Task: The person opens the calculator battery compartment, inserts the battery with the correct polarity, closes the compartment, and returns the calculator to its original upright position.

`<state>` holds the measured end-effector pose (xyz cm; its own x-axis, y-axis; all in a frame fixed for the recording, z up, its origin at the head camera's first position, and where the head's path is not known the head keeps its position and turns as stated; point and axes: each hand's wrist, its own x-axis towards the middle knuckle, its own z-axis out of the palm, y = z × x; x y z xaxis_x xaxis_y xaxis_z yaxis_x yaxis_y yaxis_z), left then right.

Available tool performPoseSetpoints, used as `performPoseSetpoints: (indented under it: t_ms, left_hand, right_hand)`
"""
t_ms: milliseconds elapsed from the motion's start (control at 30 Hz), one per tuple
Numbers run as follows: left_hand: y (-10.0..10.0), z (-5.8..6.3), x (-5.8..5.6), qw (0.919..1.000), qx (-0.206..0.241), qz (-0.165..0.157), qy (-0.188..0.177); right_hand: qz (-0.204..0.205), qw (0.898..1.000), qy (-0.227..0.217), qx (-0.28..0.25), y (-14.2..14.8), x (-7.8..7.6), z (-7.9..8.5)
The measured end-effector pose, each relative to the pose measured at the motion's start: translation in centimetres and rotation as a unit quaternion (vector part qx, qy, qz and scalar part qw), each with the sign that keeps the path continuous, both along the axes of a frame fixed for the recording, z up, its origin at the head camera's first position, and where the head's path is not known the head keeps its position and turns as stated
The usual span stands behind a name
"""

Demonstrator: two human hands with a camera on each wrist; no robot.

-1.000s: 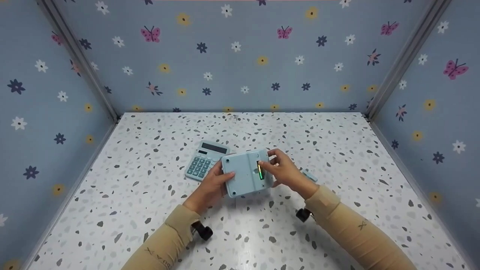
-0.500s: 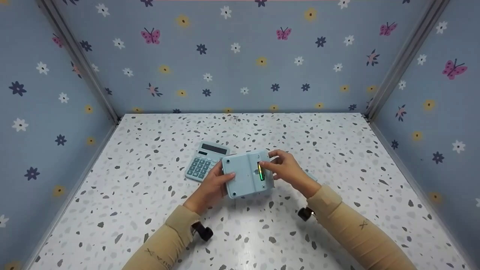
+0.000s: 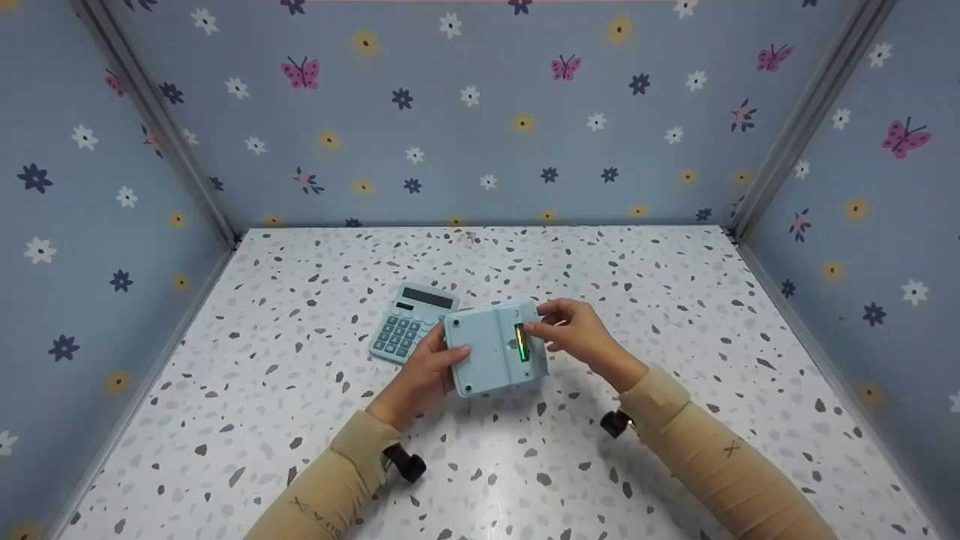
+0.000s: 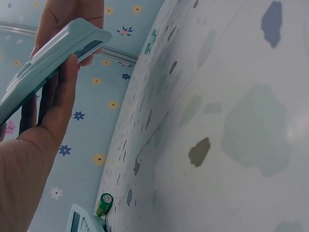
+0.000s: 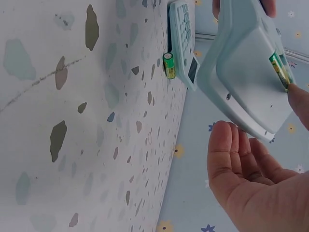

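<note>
1. Nearby, two tan sleeves (image 3: 720, 457) reach in, each with a black device (image 3: 405, 463) at the wrist.
2. The left hand (image 3: 420, 375) has its grip clamped on the held calculator (image 3: 480, 352), thumb on the upturned back, fingers beneath.
3. The right hand (image 3: 589, 341) has its grip apart: fingers loosely bent by the calculator's edge, thumb tip at one end of the slotted battery (image 5: 278, 68). Whether those fingertips touch the casing, I cannot tell.
4. That calculator, pale blue, is lifted above the counter (image 3: 300, 420) and tilted, back uppermost; the green-and-gold battery lies in its narrow slot.
5. On the speckled counter rests a second calculator (image 3: 409, 326), keys up, partly hidden behind the left hand and the raised one. A loose green battery (image 5: 169, 66) is just beside it; a small teal piece (image 4: 150, 42) lies well apart.
6. Beyond stand blue walls (image 3: 465, 127) with flowers and pink butterflies.
</note>
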<state>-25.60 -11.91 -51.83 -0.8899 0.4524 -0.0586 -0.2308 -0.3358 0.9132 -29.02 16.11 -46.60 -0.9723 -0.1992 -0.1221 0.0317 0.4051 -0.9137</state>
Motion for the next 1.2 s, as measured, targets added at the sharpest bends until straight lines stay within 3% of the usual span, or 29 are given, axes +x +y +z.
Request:
performPoseSetpoints:
  t_ms: [667, 1200]
  left_hand:
    - [-0.1, 0.1, 0.0, 0.9993, -0.023, 0.027, -0.014]
    - [-0.1, 0.0, -0.4, 0.9996, -0.024, 0.017, -0.004]
  right_hand:
    - [-0.013, 0.999, 0.02, 0.026, 2.5, -0.7, 1.3]
    - [-0.04, 0.997, 0.016, 0.058, 4.6, -1.1, 1.8]
